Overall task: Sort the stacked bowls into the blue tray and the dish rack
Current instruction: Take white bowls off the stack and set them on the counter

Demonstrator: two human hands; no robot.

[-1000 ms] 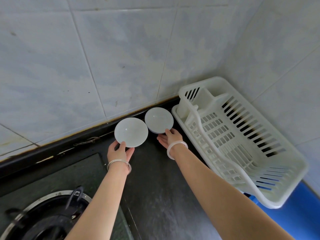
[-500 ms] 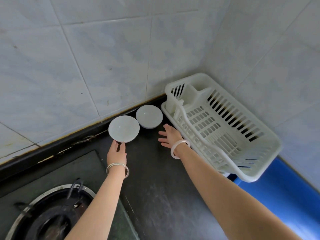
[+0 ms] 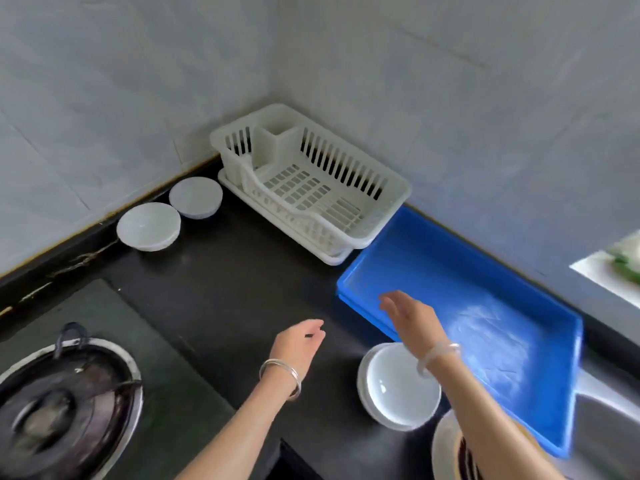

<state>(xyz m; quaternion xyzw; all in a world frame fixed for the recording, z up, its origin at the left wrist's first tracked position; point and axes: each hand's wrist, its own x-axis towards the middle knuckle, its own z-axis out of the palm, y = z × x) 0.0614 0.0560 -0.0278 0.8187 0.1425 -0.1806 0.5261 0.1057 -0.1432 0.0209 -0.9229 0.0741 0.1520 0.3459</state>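
Two white bowls stand on the black counter by the wall: one bowl [image 3: 149,226] on the left, a second bowl [image 3: 195,197] beside the white dish rack [image 3: 391,199]. The rack holds nothing and sits in the corner. The blue tray [image 3: 433,258] lies right of it, also bare. A stack of white bowls [image 3: 398,386] rests near the front, under my right wrist. My right hand [image 3: 412,317] hovers open over the tray's near corner. My left hand [image 3: 298,344] hangs open above the counter, holding nothing.
A gas burner with a dark pot support [image 3: 59,403] fills the lower left. A striped-rimmed dish [image 3: 457,448] peeks out under my right forearm. A steel sink edge [image 3: 602,420] lies at the lower right. Tiled walls close the corner.
Both hands let go of the two bowls by the wall and drew back toward me. The view swung right and down, bringing in the blue tray and the bowl stack.
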